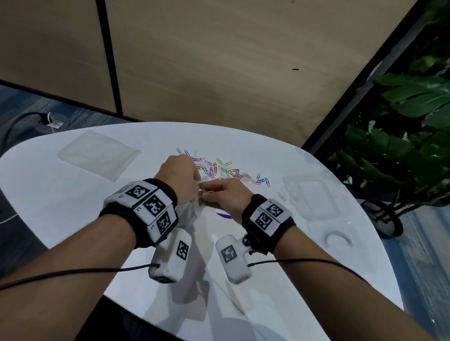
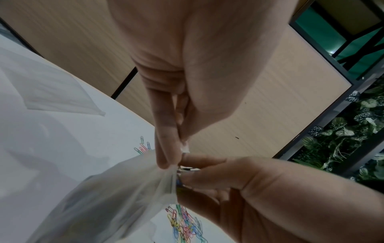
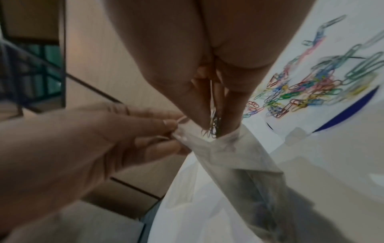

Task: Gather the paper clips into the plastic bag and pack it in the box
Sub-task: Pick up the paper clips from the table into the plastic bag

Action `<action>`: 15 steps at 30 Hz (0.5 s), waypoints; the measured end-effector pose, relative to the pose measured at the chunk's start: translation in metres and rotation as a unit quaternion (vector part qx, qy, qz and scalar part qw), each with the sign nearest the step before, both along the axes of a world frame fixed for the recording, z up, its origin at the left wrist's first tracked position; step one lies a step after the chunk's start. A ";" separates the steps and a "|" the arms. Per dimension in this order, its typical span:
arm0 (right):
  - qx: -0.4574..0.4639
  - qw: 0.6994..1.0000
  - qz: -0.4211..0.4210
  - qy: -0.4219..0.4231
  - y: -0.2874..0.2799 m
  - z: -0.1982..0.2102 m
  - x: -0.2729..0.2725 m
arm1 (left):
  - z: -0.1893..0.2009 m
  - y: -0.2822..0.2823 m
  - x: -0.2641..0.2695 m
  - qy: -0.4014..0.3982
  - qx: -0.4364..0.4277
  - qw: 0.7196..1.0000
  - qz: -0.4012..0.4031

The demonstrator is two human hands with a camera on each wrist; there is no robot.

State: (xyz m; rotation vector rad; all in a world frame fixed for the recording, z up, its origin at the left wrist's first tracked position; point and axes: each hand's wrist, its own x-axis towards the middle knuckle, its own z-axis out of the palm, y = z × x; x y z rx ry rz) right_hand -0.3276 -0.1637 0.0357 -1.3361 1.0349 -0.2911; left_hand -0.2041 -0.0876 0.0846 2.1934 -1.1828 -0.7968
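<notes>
Over the white worktop the left hand holds a thin plastic bag by its top edge. Its fingers and thumb pinch the rim of the bag, and the rest of the bag hangs down toward the worktop. The right hand is just beside the left one, at the mouth of the bag. Its fingers are closed on a small bunch of paper clips, and the tips with the bunch reach into the opening.

Most of the coloured clips lie in a loose heap on the worktop, just behind both hands. One pale clip lies alone at the right of the heap. A clear plastic box stands on the right part of the worktop, apart from the bag. A second flat clear bag lies at the far left of the worktop. A large green plant stands beyond the right edge.
</notes>
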 end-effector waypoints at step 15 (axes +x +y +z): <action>-0.276 0.910 -0.037 0.306 -0.084 -0.016 -0.047 | 0.006 0.008 0.015 0.029 -0.010 0.999 0.019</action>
